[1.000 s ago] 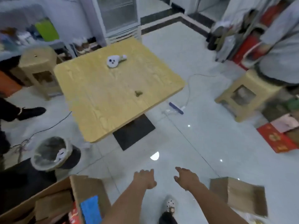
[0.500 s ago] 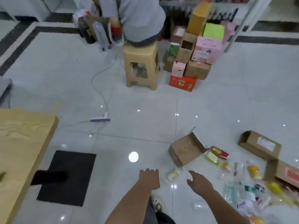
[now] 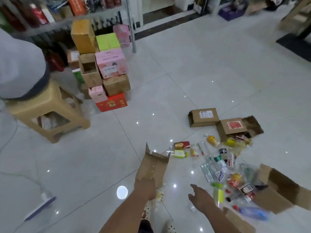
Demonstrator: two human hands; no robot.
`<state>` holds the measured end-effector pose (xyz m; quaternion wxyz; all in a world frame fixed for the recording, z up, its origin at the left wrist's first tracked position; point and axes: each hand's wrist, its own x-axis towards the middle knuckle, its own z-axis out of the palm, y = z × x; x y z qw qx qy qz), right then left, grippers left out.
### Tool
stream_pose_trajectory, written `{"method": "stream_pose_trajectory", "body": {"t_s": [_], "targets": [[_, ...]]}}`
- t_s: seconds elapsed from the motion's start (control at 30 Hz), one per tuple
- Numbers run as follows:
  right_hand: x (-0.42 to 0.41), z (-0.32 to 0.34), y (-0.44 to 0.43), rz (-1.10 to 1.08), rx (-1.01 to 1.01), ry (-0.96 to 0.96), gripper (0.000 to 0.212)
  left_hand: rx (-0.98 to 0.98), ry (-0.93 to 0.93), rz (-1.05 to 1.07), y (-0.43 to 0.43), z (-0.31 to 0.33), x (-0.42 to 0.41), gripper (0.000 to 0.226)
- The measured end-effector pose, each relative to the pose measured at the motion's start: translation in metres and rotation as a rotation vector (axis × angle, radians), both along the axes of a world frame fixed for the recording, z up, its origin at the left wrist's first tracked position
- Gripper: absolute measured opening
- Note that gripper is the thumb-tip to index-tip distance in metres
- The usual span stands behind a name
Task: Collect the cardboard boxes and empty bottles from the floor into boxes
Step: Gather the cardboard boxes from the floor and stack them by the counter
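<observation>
Head view, left to right. A person in grey (image 3: 18, 64) sits on a tan plastic stool (image 3: 50, 105) at far left. A white power strip (image 3: 40, 209) lies on the pale tiled floor (image 3: 84, 165), lower left. Just past the stool, a stack of boxes (image 3: 109, 71) stands against the shelving: brown, pink and green, with red at the base.

Centre: the left hand (image 3: 145, 187) is stretched forward at the near end of a brown open box (image 3: 154, 167) whose ragged flaps point away. The hand overlaps the box edge and blur merges the two, so I cannot tell whether the fingers grasp it or only touch it. A small clear bottle (image 3: 159, 197) lies on the floor just beside the left wrist.

The right hand (image 3: 201, 196) hovers palm down, apart from the left, fingers released and spread, holding nothing.

To its right is a litter of empty bottles and packets (image 3: 217, 169) scattered on the tiles. Beyond the litter, a labelled box (image 3: 203, 116) touches a red-stickered box (image 3: 230, 126), which opens toward the litter. At far right, a large open carton (image 3: 277, 192) lies on its side at the litter's edge, with a blue bottle (image 3: 252, 213) near it. A cardboard piece (image 3: 235, 221) lies by the right forearm.
</observation>
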<state>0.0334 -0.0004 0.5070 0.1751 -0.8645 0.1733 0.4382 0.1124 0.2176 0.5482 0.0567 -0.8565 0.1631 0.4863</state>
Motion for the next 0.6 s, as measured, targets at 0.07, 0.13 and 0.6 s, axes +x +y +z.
{"method": "stream_pose_trajectory", "body": {"t_s": [0.07, 0.13, 0.6], "targets": [[0.003, -0.002, -0.014, -0.065, 0.019, -0.007, 0.055, 0.027, -0.018, -0.071, -0.015, 0.000, 0.022, 0.053], [0.004, -0.005, -0.037, -0.125, 0.026, -0.022, 0.056, 0.053, -0.041, -0.128, -0.040, -0.004, 0.046, 0.053], [0.047, -0.079, -0.289, -0.418, -0.020, -0.030, 0.056, 0.021, -0.154, -0.320, -0.275, -0.091, 0.126, 0.060]]}}
